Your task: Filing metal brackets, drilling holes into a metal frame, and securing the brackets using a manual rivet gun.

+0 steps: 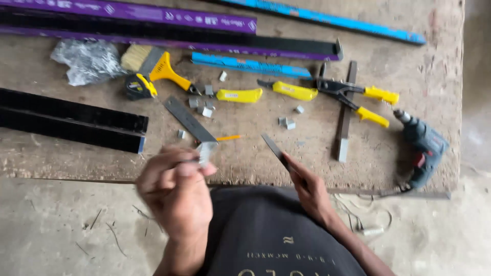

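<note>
My left hand (pixel 176 194) is raised over the bench's front edge, blurred, with its fingers closed on a small silvery metal piece (pixel 206 152). My right hand (pixel 307 189) grips a thin dark flat metal strip (pixel 273 148) that points up and to the left over the wooden bench (pixel 255 153). The two hands are apart, and the silvery piece and the strip do not touch. A grey flat bar (pixel 189 120) and an orange pencil (pixel 228 137) lie just beyond my left hand.
On the bench lie black profiles (pixel 71 120), purple-wrapped profiles (pixel 153 20), blue strips (pixel 250 65), a yellow-handled brush (pixel 158 66), a tape measure (pixel 139 87), two yellow-handled cutters (pixel 266 92), yellow-handled pliers (pixel 358 97), a blue-green drill (pixel 424 148), a dark bar (pixel 346 115), a plastic bag (pixel 87 60) and several small metal clips (pixel 204 105).
</note>
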